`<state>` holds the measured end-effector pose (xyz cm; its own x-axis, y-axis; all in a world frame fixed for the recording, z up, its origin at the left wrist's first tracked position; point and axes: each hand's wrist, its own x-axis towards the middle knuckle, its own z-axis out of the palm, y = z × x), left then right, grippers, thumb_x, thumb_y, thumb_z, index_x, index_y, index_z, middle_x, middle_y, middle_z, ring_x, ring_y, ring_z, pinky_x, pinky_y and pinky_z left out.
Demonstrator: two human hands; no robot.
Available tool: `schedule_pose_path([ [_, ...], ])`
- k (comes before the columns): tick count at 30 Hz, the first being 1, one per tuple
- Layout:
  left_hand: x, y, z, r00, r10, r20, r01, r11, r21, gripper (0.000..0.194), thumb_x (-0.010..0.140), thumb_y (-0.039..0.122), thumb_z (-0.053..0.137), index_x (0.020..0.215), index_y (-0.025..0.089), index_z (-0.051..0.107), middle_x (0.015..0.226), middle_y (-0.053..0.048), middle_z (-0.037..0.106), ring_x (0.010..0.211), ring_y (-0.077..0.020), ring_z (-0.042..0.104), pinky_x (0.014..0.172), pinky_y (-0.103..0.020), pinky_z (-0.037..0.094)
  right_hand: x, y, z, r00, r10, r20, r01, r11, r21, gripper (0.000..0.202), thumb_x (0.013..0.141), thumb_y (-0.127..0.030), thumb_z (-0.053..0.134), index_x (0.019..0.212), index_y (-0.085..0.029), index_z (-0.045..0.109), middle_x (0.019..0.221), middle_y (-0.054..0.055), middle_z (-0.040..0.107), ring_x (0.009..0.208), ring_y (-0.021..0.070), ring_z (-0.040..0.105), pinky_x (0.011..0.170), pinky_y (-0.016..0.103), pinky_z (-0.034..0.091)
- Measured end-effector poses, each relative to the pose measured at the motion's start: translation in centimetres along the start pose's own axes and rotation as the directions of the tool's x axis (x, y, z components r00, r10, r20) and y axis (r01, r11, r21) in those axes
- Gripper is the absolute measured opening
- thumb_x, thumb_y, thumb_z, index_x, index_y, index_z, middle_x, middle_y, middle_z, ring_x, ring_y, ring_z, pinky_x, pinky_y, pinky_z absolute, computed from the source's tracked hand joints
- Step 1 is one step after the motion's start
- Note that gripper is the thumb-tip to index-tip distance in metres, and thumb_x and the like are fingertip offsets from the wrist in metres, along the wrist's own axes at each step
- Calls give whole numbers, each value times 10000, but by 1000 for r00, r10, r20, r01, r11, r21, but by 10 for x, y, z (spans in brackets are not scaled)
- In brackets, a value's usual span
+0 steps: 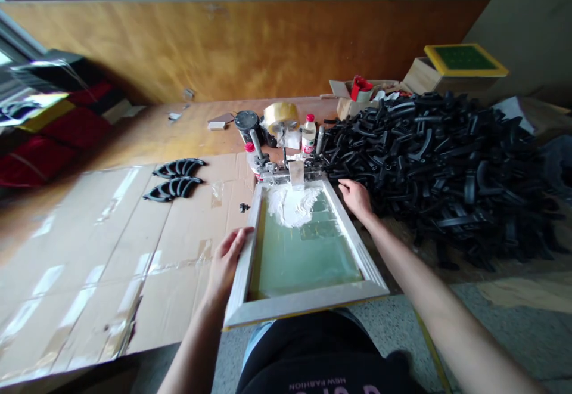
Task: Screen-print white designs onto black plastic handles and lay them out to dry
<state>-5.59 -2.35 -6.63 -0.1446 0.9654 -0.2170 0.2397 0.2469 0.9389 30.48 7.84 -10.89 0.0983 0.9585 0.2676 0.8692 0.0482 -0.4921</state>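
A screen printing frame (pixel 308 292) with a pale metal border and green mesh lies tilted in front of me, its far end at a metal clamp (pixel 272 173). White paste (pixel 292 206) is spread over the far part of the mesh, where a pale scraper (pixel 296 174) stands. At the frame's left edge my left hand (pixel 230 257) is closed, thumb and fingers against the border. My right hand (pixel 356 198) is beside the far right corner, fingers curled by the black pile; what they hold, if anything, is hidden.
Curved black plastic parts (pixel 447 173) are heaped on the right. Two rows of similar parts (pixel 174 188) lie on the cardboard (pixel 179 275) at left, near a black knob (pixel 243 207). Behind the clamp are a tape roll (pixel 280 114), a red-capped bottle (pixel 308 135) and a black tub (pixel 246 123).
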Motion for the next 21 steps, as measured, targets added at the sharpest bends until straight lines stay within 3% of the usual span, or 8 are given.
schedule_pose_path([
  [2,-2,-21,5,994,-79,79,81,996,-28,669,767,628,636,1285,205,618,784,-12,672,602,-136,555,521,-222,413,14,-23,1,988,-132,-84,136,989,50,434,910,-218,576,1342,-185,587,1351,126,603,1238,266,552,1078,444,430],
  [4,2,-41,14,986,-128,107,132,991,-28,773,756,607,644,1412,225,502,734,10,649,559,-129,524,493,-214,375,26,-55,10,947,-312,-78,316,947,51,582,854,-197,671,1413,-184,508,1467,125,489,1329,270,455,1132,440,370],
  [6,7,-57,22,988,-131,76,130,991,22,788,755,600,634,1428,220,483,707,18,626,554,-131,514,491,-216,361,33,-82,22,913,-405,45,405,914,9,565,824,-161,707,1364,-162,541,1405,137,532,1281,271,475,1096,418,393],
  [8,10,-67,26,992,-111,55,107,992,64,770,767,601,615,1419,211,495,711,14,621,581,-142,531,512,-226,376,36,-97,32,889,-405,212,423,905,-43,359,834,-157,699,1188,-148,640,1198,121,644,1139,252,548,996,370,445],
  [11,11,-72,27,995,-91,36,86,990,111,733,786,613,586,1394,210,521,747,-3,646,637,-161,572,557,-242,413,33,-98,37,876,-341,341,404,906,-130,108,867,-210,673,960,-155,672,989,86,684,989,227,587,877,315,457],
  [17,10,-76,29,991,-125,50,120,987,105,710,825,603,542,1421,220,484,815,-21,660,680,-174,588,596,-259,439,6,-97,41,922,-248,296,338,888,-311,124,901,-161,544,971,-140,644,978,125,674,945,248,579,746,317,431],
  [19,11,-77,29,990,-130,57,124,987,107,712,832,601,538,1428,217,475,823,-22,656,690,-175,586,607,-262,442,-9,-103,45,896,-306,321,400,872,-284,128,896,-141,525,951,-142,641,964,122,665,949,253,568,720,320,422],
  [21,11,-78,29,991,-125,58,117,986,116,713,831,605,542,1422,211,485,811,-19,650,697,-178,591,618,-266,447,-24,-106,45,822,-431,371,525,826,-204,128,884,-116,521,919,-148,640,935,109,656,949,247,556,708,315,414],
])
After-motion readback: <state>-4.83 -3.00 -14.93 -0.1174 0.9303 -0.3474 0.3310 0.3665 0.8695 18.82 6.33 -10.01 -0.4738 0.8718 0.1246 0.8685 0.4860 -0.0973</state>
